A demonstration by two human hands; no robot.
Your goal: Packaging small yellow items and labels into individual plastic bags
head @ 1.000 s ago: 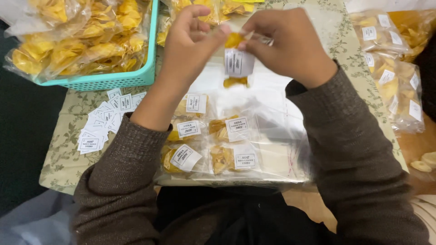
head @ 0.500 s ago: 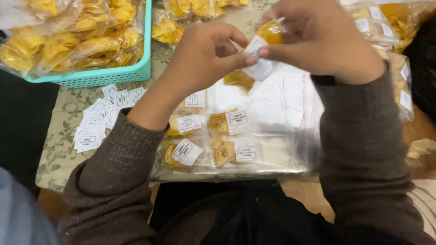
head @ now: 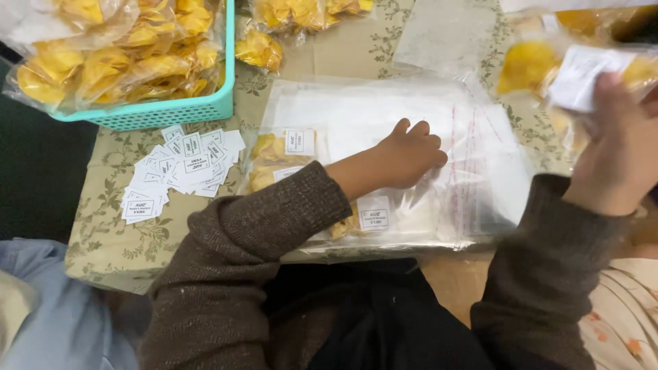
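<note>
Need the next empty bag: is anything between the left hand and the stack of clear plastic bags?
Nothing visible: the left hand already rests its fingers on the stack of clear plastic bags. The right hand holds a small labelled packet of yellow chips off to the right.

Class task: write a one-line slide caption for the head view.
Left hand rests on clear empty bags; right hand lifts a labelled snack packet.

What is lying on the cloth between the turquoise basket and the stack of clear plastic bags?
In the head view, a loose pile of small white paper labels lies between the turquoise basket and the clear plastic bags.
</note>
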